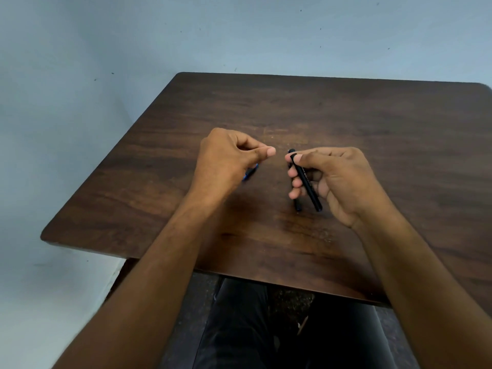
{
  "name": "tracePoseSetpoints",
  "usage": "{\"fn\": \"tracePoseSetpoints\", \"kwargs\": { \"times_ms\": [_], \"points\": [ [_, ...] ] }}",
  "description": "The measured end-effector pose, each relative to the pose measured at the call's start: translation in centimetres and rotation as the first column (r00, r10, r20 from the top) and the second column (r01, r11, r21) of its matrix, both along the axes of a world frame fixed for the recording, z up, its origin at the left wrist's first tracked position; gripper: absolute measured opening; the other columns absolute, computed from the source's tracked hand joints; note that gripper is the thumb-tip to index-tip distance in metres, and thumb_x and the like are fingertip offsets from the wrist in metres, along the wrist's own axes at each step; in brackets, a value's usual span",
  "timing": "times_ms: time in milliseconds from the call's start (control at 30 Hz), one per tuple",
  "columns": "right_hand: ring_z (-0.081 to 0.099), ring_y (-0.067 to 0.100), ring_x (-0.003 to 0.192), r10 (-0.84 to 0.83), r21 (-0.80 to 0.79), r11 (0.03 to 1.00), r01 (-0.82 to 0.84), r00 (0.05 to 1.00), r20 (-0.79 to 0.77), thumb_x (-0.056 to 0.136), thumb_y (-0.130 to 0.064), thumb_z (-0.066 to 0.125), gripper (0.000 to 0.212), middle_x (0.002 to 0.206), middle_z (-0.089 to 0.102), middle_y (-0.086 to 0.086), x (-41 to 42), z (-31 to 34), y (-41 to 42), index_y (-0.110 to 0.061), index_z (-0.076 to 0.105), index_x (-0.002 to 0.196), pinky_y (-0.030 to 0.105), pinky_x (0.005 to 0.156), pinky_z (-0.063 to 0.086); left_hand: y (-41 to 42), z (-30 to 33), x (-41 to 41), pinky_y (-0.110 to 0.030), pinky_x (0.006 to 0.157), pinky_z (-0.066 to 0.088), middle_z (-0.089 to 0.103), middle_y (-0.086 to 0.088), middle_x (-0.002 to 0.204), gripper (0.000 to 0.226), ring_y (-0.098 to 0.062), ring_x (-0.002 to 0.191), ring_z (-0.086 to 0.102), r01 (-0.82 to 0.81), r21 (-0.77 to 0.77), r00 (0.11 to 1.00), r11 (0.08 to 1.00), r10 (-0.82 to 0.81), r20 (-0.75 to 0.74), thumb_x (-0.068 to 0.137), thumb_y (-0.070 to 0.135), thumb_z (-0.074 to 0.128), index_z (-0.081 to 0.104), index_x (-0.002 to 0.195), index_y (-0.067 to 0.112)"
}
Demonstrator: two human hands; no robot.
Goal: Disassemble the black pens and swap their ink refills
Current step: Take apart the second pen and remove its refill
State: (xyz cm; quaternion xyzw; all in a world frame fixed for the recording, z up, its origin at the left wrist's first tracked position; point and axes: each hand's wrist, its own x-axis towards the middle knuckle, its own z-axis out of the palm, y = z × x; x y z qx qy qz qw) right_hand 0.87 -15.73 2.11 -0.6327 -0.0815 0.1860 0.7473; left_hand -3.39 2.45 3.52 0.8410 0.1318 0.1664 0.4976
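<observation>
Right hand (334, 182) holds black pen (306, 179) (tilted) over table (399, 129).

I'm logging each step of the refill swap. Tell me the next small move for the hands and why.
Probably bring the left hand across to the top end of the black pen and pinch it to pull or twist it apart. The right hand already grips that pen by its middle above the table, its top end is free, and the left thumb and finger sit pinched close beside it.
</observation>
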Motion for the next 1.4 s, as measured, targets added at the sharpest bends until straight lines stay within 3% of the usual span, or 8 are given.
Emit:
{"fn": "tracePoseSetpoints", "kwargs": {
  "times_ms": [233,533,767,933,1033,1167,1267,1400],
  "points": [
    [0.071,0.027,0.071,-0.083,-0.020,0.996,0.085,0.994,0.064,0.085,-0.005,0.076,0.012,0.080,0.077,0.021,0.4,0.5,-2.0,0.006,0.076,0.090,0.040,0.067,0.061,-3.0,-0.4,0.2,-0.018,0.057,0.052,0.077,-0.005,0.073,0.017,-0.008,0.062,0.064,0.178,-0.285,0.984,0.942,-0.176,0.031,0.078,0.027,0.082,0.079,0.085,0.012],
    [0.071,0.014,0.063,-0.159,-0.160,0.970,0.184,0.975,0.159,0.074,-0.025,0.089,0.019,0.075,0.079,0.007,0.9,0.7,-4.4,-0.009,0.081,0.080,0.026,0.051,0.052,-6.2,-1.1,0.5,-0.035,0.070,0.063,0.078,0.001,0.077,0.024,-0.013,0.070,0.074,0.242,-0.282,0.966,0.928,-0.258,-0.019,0.069,0.029,0.089,0.078,0.089,0.019],
    [0.069,0.021,0.065,-0.150,-0.209,0.962,0.175,0.980,0.131,0.075,-0.024,0.088,0.024,0.077,0.078,0.016,1.2,0.7,-5.6,-0.003,0.079,0.082,0.028,0.053,0.057,-7.3,-1.3,0.8,-0.036,0.065,0.063,0.078,0.007,0.080,0.019,-0.012,0.073,0.076,0.270,-0.175,0.960,0.947,-0.278,-0.022,0.077,0.025,0.085,0.079,0.094,0.024],
    [0.063,0.018,0.059,-0.152,-0.241,0.956,0.169,0.984,0.088,0.081,-0.020,0.084,0.025,0.076,0.078,0.017,1.8,0.9,-6.5,0.003,0.077,0.085,0.030,0.050,0.055,-7.1,-1.5,0.9,-0.037,0.076,0.062,0.078,0.010,0.079,0.022,-0.006,0.073,0.075,0.222,-0.039,0.974,0.974,-0.224,-0.039,0.077,0.026,0.084,0.079,0.098,0.024],
    [0.052,0.014,0.048,-0.180,-0.437,0.874,0.214,0.976,0.119,0.083,-0.013,0.082,0.016,0.062,0.071,0.010,2.7,0.7,-7.3,0.001,0.077,0.078,0.024,0.040,0.044,-6.8,-1.4,0.9,-0.029,0.074,0.062,0.077,0.014,0.076,0.022,0.000,0.070,0.072,0.178,0.018,0.982,0.984,-0.177,-0.062,0.074,0.029,0.086,0.079,0.095,0.027],
    [0.040,0.015,0.036,-0.152,-0.719,0.666,0.200,0.979,0.133,0.079,-0.017,0.084,0.029,0.057,0.058,0.010,4.5,0.0,-6.7,0.006,0.070,0.070,0.026,0.042,0.033,-6.5,-1.3,0.8,-0.004,0.060,0.050,0.072,0.020,0.075,0.026,0.010,0.071,0.066,0.143,0.123,0.988,0.982,-0.135,-0.068,0.074,0.032,0.085,0.078,0.099,0.028],
    [0.041,0.010,0.022,-0.126,-0.822,0.540,0.178,0.983,0.130,0.078,-0.025,0.086,0.033,0.058,0.062,0.009,5.3,-0.3,-5.8,-0.002,0.067,0.064,0.025,0.043,0.038,-6.5,-1.2,0.8,-0.001,0.059,0.046,0.072,0.019,0.077,0.027,0.012,0.073,0.064,0.140,0.149,0.988,0.979,-0.129,-0.079,0.076,0.032,0.084,0.078,0.101,0.027],
    [0.056,0.023,0.047,-0.115,-0.869,0.454,0.200,0.980,0.165,0.076,-0.030,0.085,0.032,0.075,0.072,0.013,6.2,-0.7,-5.2,-0.003,0.068,0.069,0.033,0.055,0.056,-6.5,-1.2,0.8,0.000,0.058,0.044,0.071,0.019,0.077,0.027,0.013,0.074,0.064,0.145,0.156,0.988,0.977,-0.135,-0.070,0.076,0.032,0.084,0.078,0.101,0.026]
  ]
}}
